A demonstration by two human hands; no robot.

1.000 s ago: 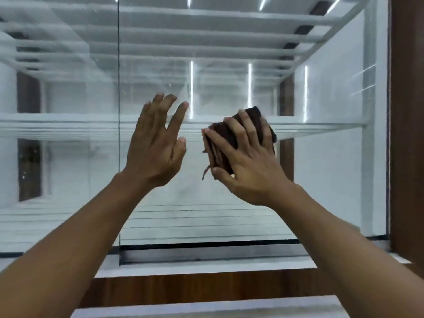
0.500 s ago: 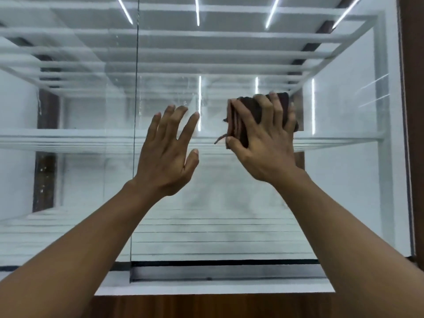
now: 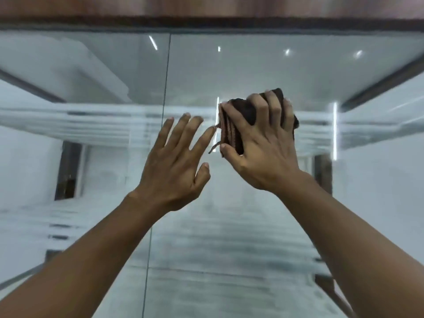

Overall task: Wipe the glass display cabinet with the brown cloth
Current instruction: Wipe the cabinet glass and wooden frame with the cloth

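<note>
The right hand (image 3: 263, 154) was spread over the brown cloth (image 3: 231, 129), fingers curled across its top edge and thumb hooked under its lower left corner, pressing the folded wad flat against the glass display cabinet (image 3: 229, 72). The cloth sat just right of centre, at about 1 o'clock from the middle of the view, level with a blurred glass shelf (image 3: 68, 125) inside the cabinet. A loose thread hung from the cloth's lower left corner.

The left hand (image 3: 174, 166) was held open, fingers apart and pointing to 12 o'clock, gripping nothing; whether its palm touched the pane could not be told. It lay at 9 o'clock from the cloth, its index fingertip just beside the cloth edge.

A vertical pane seam (image 3: 166, 88) ran at 11 o'clock. A wooden frame (image 3: 206, 8) bordered the top. No legible writing or labels appeared.
</note>
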